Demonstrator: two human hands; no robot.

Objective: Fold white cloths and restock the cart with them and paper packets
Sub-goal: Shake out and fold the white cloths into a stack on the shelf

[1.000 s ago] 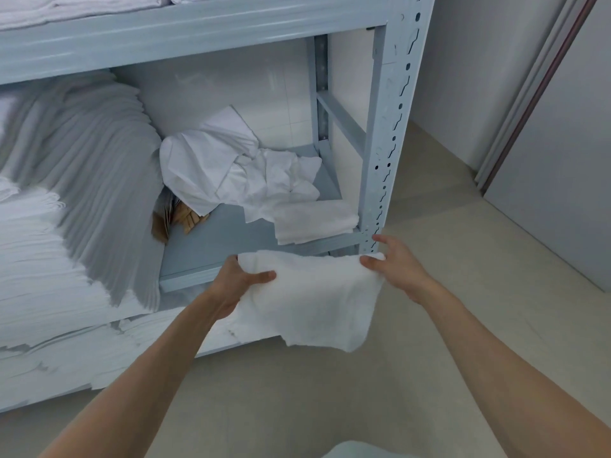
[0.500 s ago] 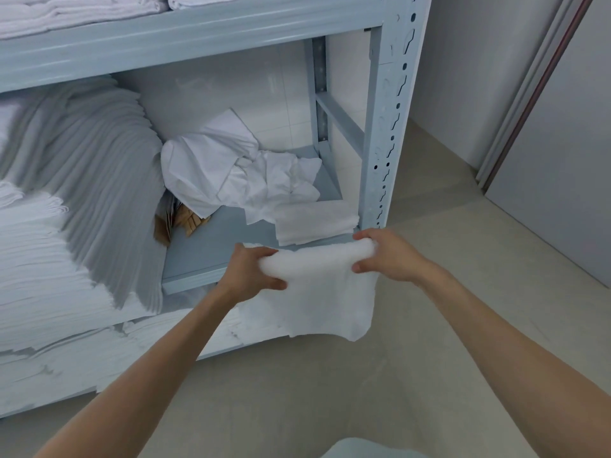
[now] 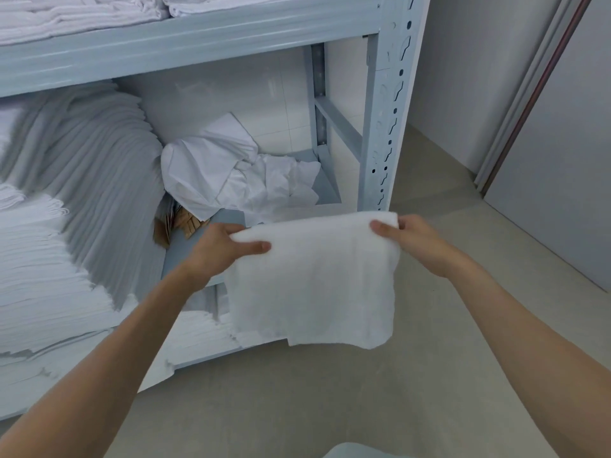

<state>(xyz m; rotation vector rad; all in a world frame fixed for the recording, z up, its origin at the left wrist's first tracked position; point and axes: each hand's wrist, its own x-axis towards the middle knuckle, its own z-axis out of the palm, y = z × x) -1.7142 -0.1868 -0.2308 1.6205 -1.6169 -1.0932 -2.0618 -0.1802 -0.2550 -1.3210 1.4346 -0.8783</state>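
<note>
A white cloth (image 3: 314,282) hangs doubled over in front of the metal shelf (image 3: 185,256). My left hand (image 3: 221,249) pinches its upper left corner, thumb on the near side. My right hand (image 3: 413,236) pinches the upper right corner the same way. The cloth's top edge is a soft fold at about shelf-board height, and its lower edge hangs free above the floor. On the shelf behind lies a crumpled pile of white cloths (image 3: 238,173). Brown paper packets (image 3: 180,223) peek out beside that pile, mostly hidden.
Tall leaning stacks of folded white linen (image 3: 66,206) fill the shelf's left side, with more on the top board (image 3: 82,11). The shelf's grey upright post (image 3: 393,104) stands just behind my right hand. Beige floor (image 3: 429,325) and a wall panel (image 3: 562,160) lie to the right.
Both hands lifted the cloth and brought its top edge over into a fold. They have since moved a little wider apart, and the doubled cloth now hangs flatter and longer.
</note>
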